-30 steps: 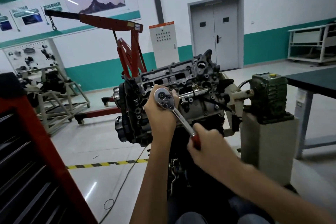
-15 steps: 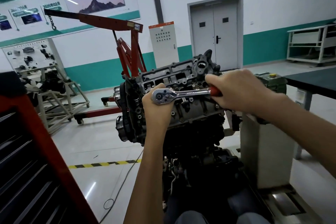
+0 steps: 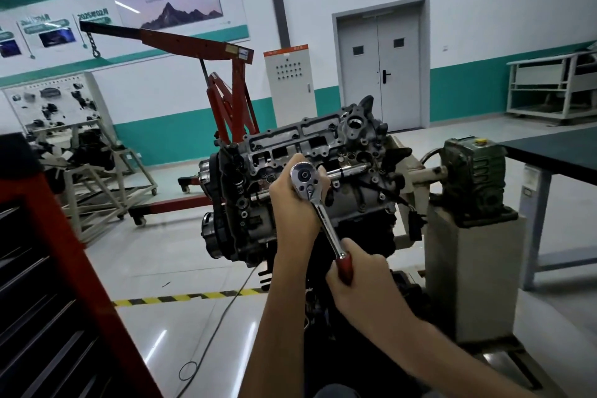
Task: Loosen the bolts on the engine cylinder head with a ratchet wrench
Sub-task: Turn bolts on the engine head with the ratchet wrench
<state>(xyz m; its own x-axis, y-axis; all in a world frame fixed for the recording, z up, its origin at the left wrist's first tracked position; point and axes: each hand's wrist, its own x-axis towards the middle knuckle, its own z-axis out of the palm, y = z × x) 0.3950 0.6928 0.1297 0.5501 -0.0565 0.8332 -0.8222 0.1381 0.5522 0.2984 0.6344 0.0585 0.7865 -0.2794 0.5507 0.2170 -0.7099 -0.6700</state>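
1. A red engine hoist stood behind the engine, at left.
2. The cylinder head sat atop the stand-mounted engine at centre, tilted toward me.
3. My left hand curled round the head of the ratchet wrench, steadying it against the cylinder head.
4. The wrench shaft slanted down to the right.
5. My right hand clamped its red grip, low before the engine.
6. A green gearbox sat beside the dark worktop.

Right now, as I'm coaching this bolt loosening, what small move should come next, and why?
Probably swing the red handle up and to the right, counterclockwise, for a loosening stroke: the right hand grips it low, while the left hand steadies the ratchet head on the cylinder head.
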